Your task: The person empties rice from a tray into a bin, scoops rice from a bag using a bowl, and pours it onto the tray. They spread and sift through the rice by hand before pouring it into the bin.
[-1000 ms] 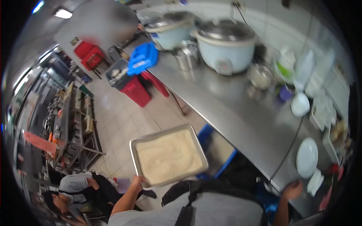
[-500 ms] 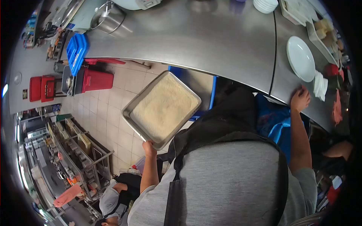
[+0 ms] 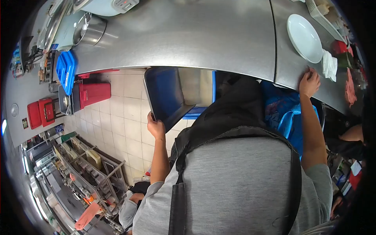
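My left hand (image 3: 157, 126) is closed on the near rim of a rectangular metal tray (image 3: 162, 94). The tray is steeply tilted, and its dark surface carries a blue reflection. It is over or against a blue bin (image 3: 214, 88) below the counter, where a pale surface (image 3: 206, 84) shows, partly hidden by the tray. Whether any pale crumbs remain in the tray is hidden. My right hand (image 3: 309, 83) rests on the counter's front edge, fingers loosely bent, holding nothing. Near it are a white cloth (image 3: 329, 65) and a white oval plate (image 3: 304, 38).
A steel counter (image 3: 188, 35) spans the front, with a metal pot (image 3: 91, 29) at left. Beyond the tiled floor (image 3: 125, 105) stand a red bin (image 3: 95, 94) with a blue lid (image 3: 65, 71) near it, and a metal rack (image 3: 94, 160). A blue bag (image 3: 288, 113) hangs at right.
The tray of pale crumbs has swung from nearly level to steeply tilted toward the blue bin, and its crumbs are out of sight. My right hand stays at the counter edge.
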A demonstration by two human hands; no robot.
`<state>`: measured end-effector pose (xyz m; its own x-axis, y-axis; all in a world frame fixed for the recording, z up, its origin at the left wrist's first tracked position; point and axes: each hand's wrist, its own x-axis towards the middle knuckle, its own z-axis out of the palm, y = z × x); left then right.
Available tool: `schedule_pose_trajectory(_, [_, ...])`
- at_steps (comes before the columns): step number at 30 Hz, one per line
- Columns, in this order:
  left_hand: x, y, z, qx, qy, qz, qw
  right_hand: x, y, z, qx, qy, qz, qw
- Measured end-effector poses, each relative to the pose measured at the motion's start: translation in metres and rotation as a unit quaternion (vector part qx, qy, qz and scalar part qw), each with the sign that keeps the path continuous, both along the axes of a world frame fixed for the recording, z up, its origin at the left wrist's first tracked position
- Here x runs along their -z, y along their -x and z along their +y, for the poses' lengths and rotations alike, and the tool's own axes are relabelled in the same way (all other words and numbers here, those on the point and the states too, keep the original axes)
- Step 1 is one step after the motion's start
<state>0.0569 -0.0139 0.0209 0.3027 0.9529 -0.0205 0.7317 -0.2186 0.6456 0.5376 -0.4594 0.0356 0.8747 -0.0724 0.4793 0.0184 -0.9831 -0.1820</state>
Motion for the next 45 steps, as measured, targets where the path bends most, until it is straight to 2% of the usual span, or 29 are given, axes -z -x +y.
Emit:
schedule_pose_trajectory(4, [0.001, 0.004, 0.002, 0.041, -0.035, 0.037, 0.998, -0.001, 0.001, 0.000, 0.004, -0.007, 0.001, 1.000])
schedule_pose_trajectory(8, [-0.024, 0.016, 0.005, 0.105, -0.093, 0.074, 0.987, -0.002, 0.002, 0.002, -0.002, -0.011, 0.000, 1.000])
schedule_pose_trajectory(9, [-0.026, 0.019, 0.010, 0.139, -0.120, 0.054, 0.982, -0.003, 0.002, 0.002, -0.004, -0.014, 0.000, 1.000])
schedule_pose_trajectory(13, [-0.053, 0.021, 0.012, 0.250, -0.195, 0.099, 0.943, 0.000, 0.001, 0.000, 0.001, -0.009, 0.007, 1.000])
schedule_pose_trajectory(17, [-0.060, 0.022, 0.012, 0.244, -0.144, 0.047, 0.958, 0.003, -0.003, -0.004, 0.001, -0.001, 0.006, 1.000])
schedule_pose_trajectory(23, [-0.060, 0.036, 0.002, 0.253, -0.197, 0.049, 0.946, 0.007, -0.005, -0.007, 0.002, 0.002, 0.010, 1.000])
schedule_pose_trajectory(26, [-0.054, 0.045, 0.007, 0.282, -0.166, 0.082, 0.941, 0.005, -0.005, -0.004, 0.002, 0.002, 0.008, 1.000])
schedule_pose_trajectory(29, [-0.065, 0.038, 0.008, 0.272, -0.180, 0.074, 0.942, 0.002, -0.002, -0.002, 0.004, -0.001, 0.003, 1.000])
schedule_pose_trajectory(32, [-0.083, 0.050, 0.024, 0.229, -0.139, 0.052, 0.962, 0.002, -0.002, 0.000, 0.003, -0.002, 0.005, 1.000])
schedule_pose_trajectory(33, [-0.067, 0.074, 0.045, 0.182, -0.043, -0.110, 0.976, 0.002, -0.002, -0.001, 0.005, -0.003, 0.005, 1.000])
schedule_pose_trajectory(35, [-0.110, 0.087, 0.062, 0.172, -0.067, -0.011, 0.983, 0.000, -0.001, -0.001, 0.006, -0.005, 0.004, 1.000])
schedule_pose_trajectory(36, [-0.124, 0.101, 0.078, 0.147, -0.021, -0.050, 0.988, 0.000, 0.000, 0.000, 0.006, -0.007, 0.003, 1.000])
schedule_pose_trajectory(38, [-0.164, 0.122, 0.103, 0.120, -0.051, -0.007, 0.991, -0.001, 0.002, 0.001, 0.002, -0.011, 0.009, 1.000])
schedule_pose_trajectory(40, [-0.210, 0.113, 0.106, 0.062, 0.051, -0.086, 0.993, -0.001, 0.001, 0.002, 0.004, -0.015, 0.007, 1.000])
schedule_pose_trajectory(41, [-0.226, 0.112, 0.110, 0.078, 0.049, -0.106, 0.990, -0.001, 0.001, 0.002, 0.005, -0.015, 0.004, 1.000])
schedule_pose_trajectory(42, [-0.228, 0.118, 0.121, 0.073, 0.048, -0.149, 0.985, -0.002, 0.003, 0.003, 0.007, -0.015, 0.003, 1.000])
schedule_pose_trajectory(44, [-0.222, 0.142, 0.153, 0.059, 0.088, -0.151, 0.983, -0.008, 0.007, 0.007, -0.017, -0.035, -0.015, 0.999])
schedule_pose_trajectory(45, [-0.216, 0.129, 0.151, 0.017, 0.093, -0.163, 0.982, -0.004, 0.004, 0.004, -0.036, -0.045, -0.029, 0.998])
